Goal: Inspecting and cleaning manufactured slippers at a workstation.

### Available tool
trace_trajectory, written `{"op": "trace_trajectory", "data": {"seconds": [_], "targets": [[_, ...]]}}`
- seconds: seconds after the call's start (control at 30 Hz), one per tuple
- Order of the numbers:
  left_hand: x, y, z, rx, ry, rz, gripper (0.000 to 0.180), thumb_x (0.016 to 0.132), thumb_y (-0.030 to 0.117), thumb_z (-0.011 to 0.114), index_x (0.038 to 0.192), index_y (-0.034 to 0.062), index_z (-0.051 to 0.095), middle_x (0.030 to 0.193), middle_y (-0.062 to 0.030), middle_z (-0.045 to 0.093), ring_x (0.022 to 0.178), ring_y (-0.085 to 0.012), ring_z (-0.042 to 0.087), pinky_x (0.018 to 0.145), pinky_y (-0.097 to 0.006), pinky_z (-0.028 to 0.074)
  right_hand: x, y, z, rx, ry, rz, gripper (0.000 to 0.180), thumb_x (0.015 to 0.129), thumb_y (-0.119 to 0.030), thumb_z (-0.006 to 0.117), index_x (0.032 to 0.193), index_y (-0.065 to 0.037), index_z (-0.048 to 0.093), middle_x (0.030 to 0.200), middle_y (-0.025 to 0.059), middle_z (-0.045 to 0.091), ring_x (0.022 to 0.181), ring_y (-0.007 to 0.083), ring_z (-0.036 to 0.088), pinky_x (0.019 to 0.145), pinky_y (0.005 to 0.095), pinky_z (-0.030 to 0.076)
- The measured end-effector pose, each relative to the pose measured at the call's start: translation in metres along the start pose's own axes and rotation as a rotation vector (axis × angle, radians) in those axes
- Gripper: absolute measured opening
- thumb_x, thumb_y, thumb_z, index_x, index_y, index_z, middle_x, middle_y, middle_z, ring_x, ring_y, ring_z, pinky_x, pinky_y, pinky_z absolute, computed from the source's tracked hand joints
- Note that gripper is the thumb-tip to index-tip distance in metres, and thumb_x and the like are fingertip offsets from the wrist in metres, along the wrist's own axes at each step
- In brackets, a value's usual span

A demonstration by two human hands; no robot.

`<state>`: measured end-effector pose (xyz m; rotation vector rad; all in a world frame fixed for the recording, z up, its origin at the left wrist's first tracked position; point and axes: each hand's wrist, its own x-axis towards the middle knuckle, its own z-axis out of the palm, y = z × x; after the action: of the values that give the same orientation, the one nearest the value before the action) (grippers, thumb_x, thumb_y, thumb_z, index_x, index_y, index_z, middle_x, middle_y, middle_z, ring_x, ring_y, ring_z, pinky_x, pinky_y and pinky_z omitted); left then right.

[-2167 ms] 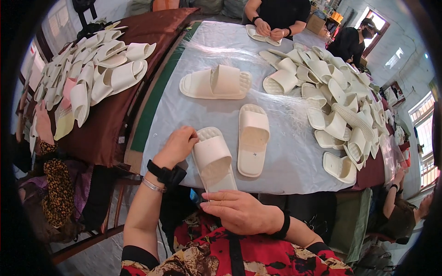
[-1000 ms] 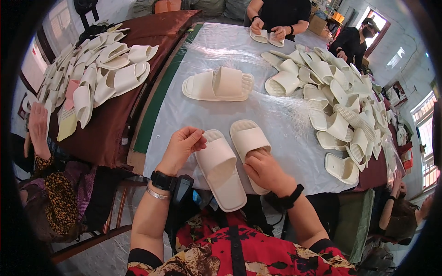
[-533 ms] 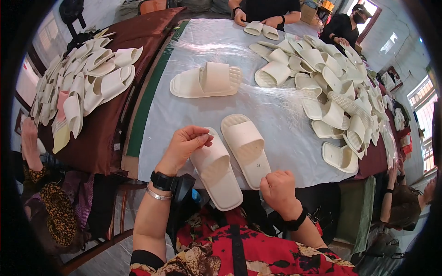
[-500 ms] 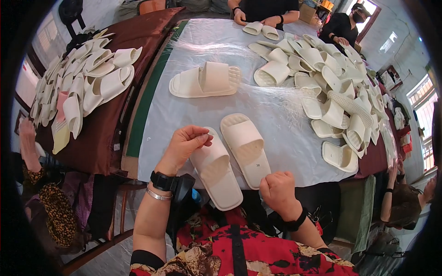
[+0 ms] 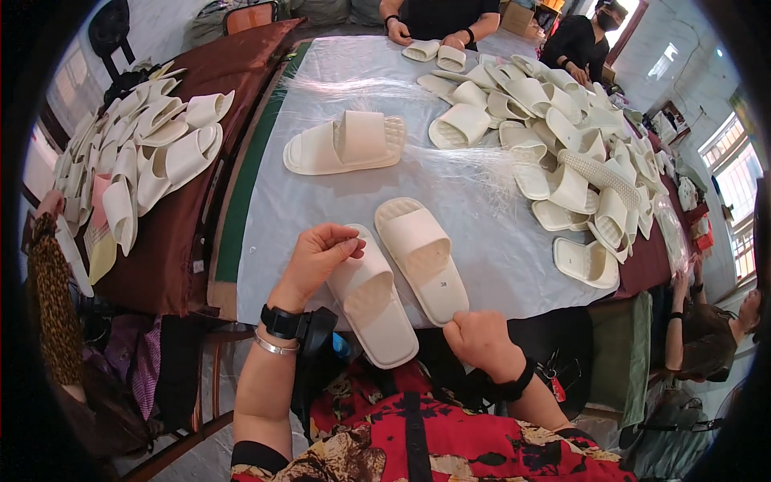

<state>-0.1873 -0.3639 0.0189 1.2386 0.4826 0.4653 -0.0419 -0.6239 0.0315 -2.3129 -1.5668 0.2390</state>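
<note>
Two cream slide slippers lie side by side in front of me, the left slipper [image 5: 373, 297] reaching past the table's near edge and the right slipper [image 5: 422, 261] close beside it. My left hand [image 5: 320, 255] is closed in a pinch over the far end of the left slipper; whatever is between its fingertips is too small to make out. Curled into a fist, my right hand [image 5: 484, 344] is at the near end of the right slipper, its contents hidden. Beyond them a third cream slipper [image 5: 345, 143] lies sideways.
Clear thin strands [image 5: 470, 169] spread over the pale sheet-covered table [image 5: 273, 241]. A big heap of slippers [image 5: 562, 145] lies right; another pile [image 5: 152, 145] covers the brown surface at left. Across the table, a person's hands [image 5: 430, 34] are by two slippers. Others sit at both sides.
The view has shifted slightly, so the table contents sit a little further left. My hands stay almost where they were beside the two slippers. The person at the left edge has moved an arm.
</note>
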Motion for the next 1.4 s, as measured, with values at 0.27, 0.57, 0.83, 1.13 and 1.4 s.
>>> {"op": "trace_trajectory", "data": {"seconds": [0.27, 0.57, 0.83, 1.13, 1.4], "targets": [[0.002, 0.002, -0.001, 0.044, 0.005, 0.009, 0.017, 0.089, 0.007, 0.063, 0.104, 0.0003, 0.065, 0.094, -0.0107, 0.069, 0.083, -0.0150, 0.066, 0.075, -0.026, 0.054, 0.047, 0.002, -0.002, -0.055, -0.111, 0.029, 0.029, 0.083, -0.023, 0.050, 0.066, -0.003, 0.061, 0.063, 0.0204, 0.061, 0.062, 0.0391, 0.062, 0.057, 0.0487, 0.049], [0.047, 0.018, 0.001, 0.166, 0.069, 0.063, 0.020, 0.087, 0.010, 0.065, 0.103, -0.0021, 0.065, 0.091, -0.0070, 0.068, 0.081, -0.0118, 0.063, 0.070, -0.023, 0.049, 0.085, 0.010, 0.025, -0.097, 0.125, -0.049, 0.023, 0.088, -0.025, 0.055, 0.074, -0.007, 0.058, 0.063, 0.0174, 0.062, 0.057, 0.0357, 0.063, 0.052, 0.0460, 0.050], [0.088, 0.004, -0.007, 0.434, 0.195, 0.019, 0.021, 0.084, 0.010, 0.067, 0.101, -0.0019, 0.064, 0.088, -0.0052, 0.066, 0.076, -0.0113, 0.060, 0.070, -0.024, 0.048, 0.092, 0.018, 0.029, -0.039, 0.147, -0.070, 0.021, 0.089, -0.023, 0.054, 0.076, -0.006, 0.056, 0.060, 0.0167, 0.061, 0.054, 0.0354, 0.062, 0.050, 0.0458, 0.049], [0.099, -0.002, 0.000, 0.444, 0.040, -0.084, 0.013, 0.084, 0.006, 0.067, 0.093, -0.0014, 0.063, 0.086, -0.0062, 0.066, 0.076, -0.0126, 0.064, 0.066, -0.025, 0.050, 0.093, 0.020, 0.029, -0.008, 0.124, -0.061, 0.020, 0.089, -0.022, 0.053, 0.079, -0.006, 0.056, 0.060, 0.0170, 0.061, 0.054, 0.0360, 0.062, 0.049, 0.0464, 0.049], [0.092, -0.003, 0.000, 0.518, 0.020, -0.082, 0.010, 0.083, 0.002, 0.066, 0.091, -0.0023, 0.061, 0.081, -0.0068, 0.065, 0.071, -0.0138, 0.064, 0.063, -0.026, 0.052, 0.094, 0.020, 0.030, -0.005, 0.130, -0.081, 0.021, 0.090, -0.023, 0.052, 0.080, -0.006, 0.056, 0.061, 0.0179, 0.061, 0.056, 0.0365, 0.063, 0.050, 0.0472, 0.050]]}}
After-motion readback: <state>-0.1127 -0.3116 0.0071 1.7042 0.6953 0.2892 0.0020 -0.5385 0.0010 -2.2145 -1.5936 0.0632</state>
